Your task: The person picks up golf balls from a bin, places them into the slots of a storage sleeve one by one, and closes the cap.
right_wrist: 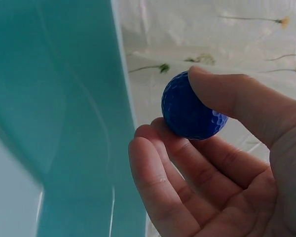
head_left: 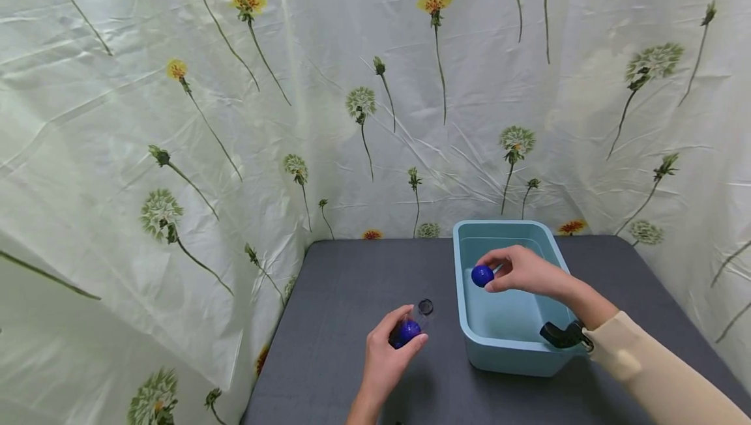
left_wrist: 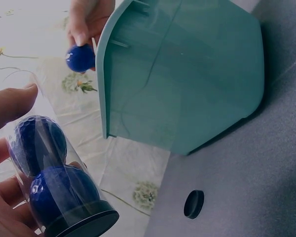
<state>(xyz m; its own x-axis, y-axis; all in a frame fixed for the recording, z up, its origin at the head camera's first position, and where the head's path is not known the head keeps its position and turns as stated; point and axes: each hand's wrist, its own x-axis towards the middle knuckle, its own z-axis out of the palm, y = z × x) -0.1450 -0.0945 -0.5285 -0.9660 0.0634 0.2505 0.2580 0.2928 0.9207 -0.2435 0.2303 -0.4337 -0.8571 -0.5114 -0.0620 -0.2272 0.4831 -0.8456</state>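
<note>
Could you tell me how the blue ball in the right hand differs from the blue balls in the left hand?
The single ball is bare, pinched by the right hand at the teal bin. The two balls sit stacked inside a clear tube, held by the left hand over the table. All are dimpled and dark blue.

Dark grey table [head_left: 352,281]: teal tub [head_left: 510,353] sits on its right half, small black cap [head_left: 426,307] lies just left of tub.
</note>
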